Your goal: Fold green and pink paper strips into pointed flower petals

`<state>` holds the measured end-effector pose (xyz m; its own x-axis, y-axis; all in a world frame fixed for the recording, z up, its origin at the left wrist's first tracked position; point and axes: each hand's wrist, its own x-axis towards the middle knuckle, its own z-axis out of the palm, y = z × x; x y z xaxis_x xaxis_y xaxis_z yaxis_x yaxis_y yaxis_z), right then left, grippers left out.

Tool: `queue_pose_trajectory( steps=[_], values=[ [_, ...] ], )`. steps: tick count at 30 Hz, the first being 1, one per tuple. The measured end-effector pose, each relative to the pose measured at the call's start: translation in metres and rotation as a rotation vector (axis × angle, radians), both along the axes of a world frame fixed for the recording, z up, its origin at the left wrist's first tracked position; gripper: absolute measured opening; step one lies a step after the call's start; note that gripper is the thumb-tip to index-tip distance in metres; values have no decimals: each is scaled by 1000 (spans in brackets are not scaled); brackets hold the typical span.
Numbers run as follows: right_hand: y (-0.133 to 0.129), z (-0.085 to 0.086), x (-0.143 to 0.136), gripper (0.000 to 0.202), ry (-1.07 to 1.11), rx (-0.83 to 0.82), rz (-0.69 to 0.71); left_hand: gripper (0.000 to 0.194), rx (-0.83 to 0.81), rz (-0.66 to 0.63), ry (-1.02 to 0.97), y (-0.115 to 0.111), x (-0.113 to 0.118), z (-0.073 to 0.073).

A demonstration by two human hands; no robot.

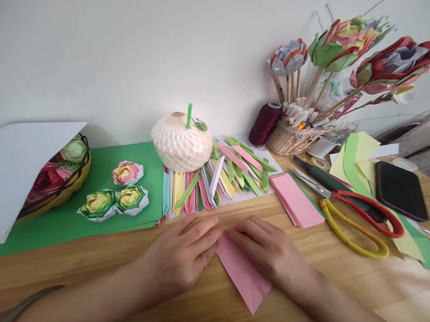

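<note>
A pink sheet of paper lies at a slant on the wooden table, creased near its lower end. My left hand, with a ring on one finger, is closed at its far left corner, the thumb and fingertips on the edge. On the paper's right side my right hand rests with bent fingers, pinching near the same far corner. The two hands' fingertips nearly meet there, and they hide that end of the sheet. Beyond my right hand sits a stack of pink paper strips.
Scissors, a box cutter and a phone lie at right. Behind my hands are folded paper pieces and a white textured pot. Folded paper flowers sit on green sheets, near a yellow basket.
</note>
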<state>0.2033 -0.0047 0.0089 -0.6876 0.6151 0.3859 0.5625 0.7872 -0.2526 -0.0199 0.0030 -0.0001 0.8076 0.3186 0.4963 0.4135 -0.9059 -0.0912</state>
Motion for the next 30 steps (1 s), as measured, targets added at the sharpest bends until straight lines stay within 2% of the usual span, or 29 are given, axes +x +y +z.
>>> queue_pose_trajectory(
  steps=[8,16,30],
  values=[
    [1,0,-2,34,-31,9,42,33,-12,-42,63,5,-4,1],
    [2,0,-2,35,-35,24,48,34,-102,-28,39,3,-6,-10],
    [1,0,-4,36,-43,130,67,32,-89,-16,35,3,-4,-5]
  ],
)
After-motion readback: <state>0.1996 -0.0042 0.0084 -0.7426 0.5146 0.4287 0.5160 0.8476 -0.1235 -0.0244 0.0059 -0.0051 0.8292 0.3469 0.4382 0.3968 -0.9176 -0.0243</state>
